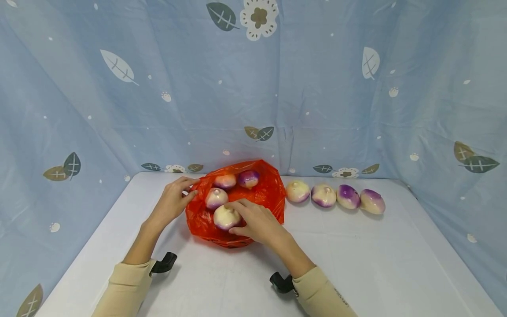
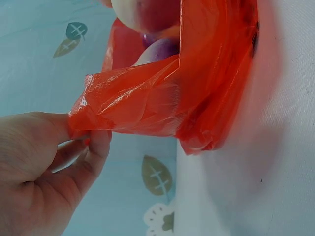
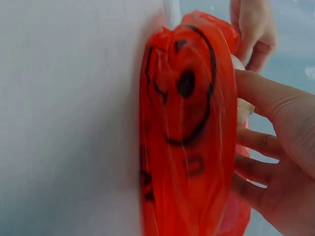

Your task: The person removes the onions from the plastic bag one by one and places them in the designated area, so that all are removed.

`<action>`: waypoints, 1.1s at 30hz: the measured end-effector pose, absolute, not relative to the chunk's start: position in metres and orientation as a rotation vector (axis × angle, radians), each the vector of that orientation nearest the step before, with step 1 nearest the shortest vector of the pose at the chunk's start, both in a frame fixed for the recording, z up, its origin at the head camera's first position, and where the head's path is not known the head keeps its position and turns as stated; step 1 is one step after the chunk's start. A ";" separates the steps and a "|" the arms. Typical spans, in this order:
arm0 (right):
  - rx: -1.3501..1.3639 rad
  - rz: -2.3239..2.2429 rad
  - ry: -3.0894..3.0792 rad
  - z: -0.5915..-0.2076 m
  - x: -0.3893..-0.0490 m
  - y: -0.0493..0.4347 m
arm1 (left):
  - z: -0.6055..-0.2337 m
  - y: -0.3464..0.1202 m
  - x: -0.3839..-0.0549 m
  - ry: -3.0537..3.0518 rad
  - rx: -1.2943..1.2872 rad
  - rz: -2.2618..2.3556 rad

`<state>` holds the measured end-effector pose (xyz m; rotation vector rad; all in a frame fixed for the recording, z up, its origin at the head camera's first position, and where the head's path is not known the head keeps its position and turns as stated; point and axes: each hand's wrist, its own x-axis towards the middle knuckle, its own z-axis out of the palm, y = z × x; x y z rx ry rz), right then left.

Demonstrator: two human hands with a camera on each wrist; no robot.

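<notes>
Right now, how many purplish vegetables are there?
8: three vegetables inside the red bag, one in the right hand, four lined up on the table. The bag may hide more.

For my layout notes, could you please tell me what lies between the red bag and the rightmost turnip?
In the head view, three other turnips lie in a row between the red bag and the rightmost turnip.

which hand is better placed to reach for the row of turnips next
Probably the right hand: it is nearer the row of turnips, though it grips another turnip at the mouth of the red plastic bag. The left hand is farther, pinching the bag's left edge.
</notes>
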<state>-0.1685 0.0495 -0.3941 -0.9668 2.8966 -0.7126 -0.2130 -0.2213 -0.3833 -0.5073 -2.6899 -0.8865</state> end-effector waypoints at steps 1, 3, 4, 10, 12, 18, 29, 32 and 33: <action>-0.960 -0.717 2.902 -0.394 -0.169 0.052 | -0.383 -0.221 -0.213 -2.694 -0.504 -0.887; -0.947 -0.732 2.914 -0.394 -0.171 0.058 | -0.383 -0.221 -0.213 -2.702 -0.501 -0.890; -0.939 -0.739 2.920 -0.394 -0.172 0.061 | -0.382 -0.221 -0.212 -2.704 -0.502 -0.892; -0.920 -0.778 2.950 -0.391 -0.176 0.074 | -0.382 -0.222 -0.212 -2.708 -0.511 -0.891; -0.916 -0.785 2.963 -0.390 -0.176 0.077 | -0.383 -0.222 -0.212 -2.708 -0.512 -0.895; -0.883 -0.825 2.970 -0.385 -0.176 0.089 | -0.383 -0.222 -0.213 -2.696 -0.520 -0.902; -0.944 -0.798 3.057 -0.380 -0.177 0.114 | -0.384 -0.222 -0.213 -2.695 -0.525 -0.899; -0.921 -0.819 3.067 -0.378 -0.177 0.121 | -0.384 -0.222 -0.212 -2.697 -0.525 -0.902; -0.914 -0.840 3.061 -0.378 -0.176 0.124 | -0.384 -0.222 -0.212 -2.698 -0.525 -0.903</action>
